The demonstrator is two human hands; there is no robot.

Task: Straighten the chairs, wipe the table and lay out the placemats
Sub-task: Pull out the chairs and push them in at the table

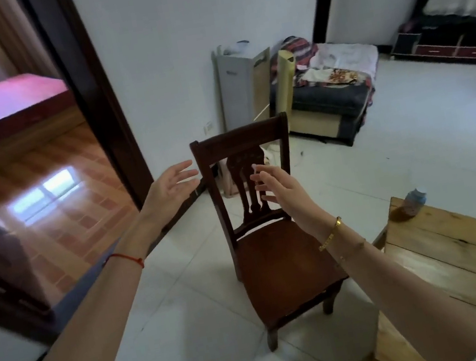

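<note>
Reaching forward, left hand [169, 186] fingers spread, empty, just left of the dark wooden chair [267, 238] backrest; right hand [276, 188] loosely spread before the back slats, not gripping. Chair stands on white tile, its seat beside the wooden table [467, 260] corner. Small jar [414, 202] on table; label unreadable.

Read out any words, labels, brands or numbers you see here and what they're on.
None can be read.
Grey box by the wall: a small dark mark, too blurred to read.
Bottle on the table: label blurred, no legible text.
Chair: carving only, no lettering.
</note>
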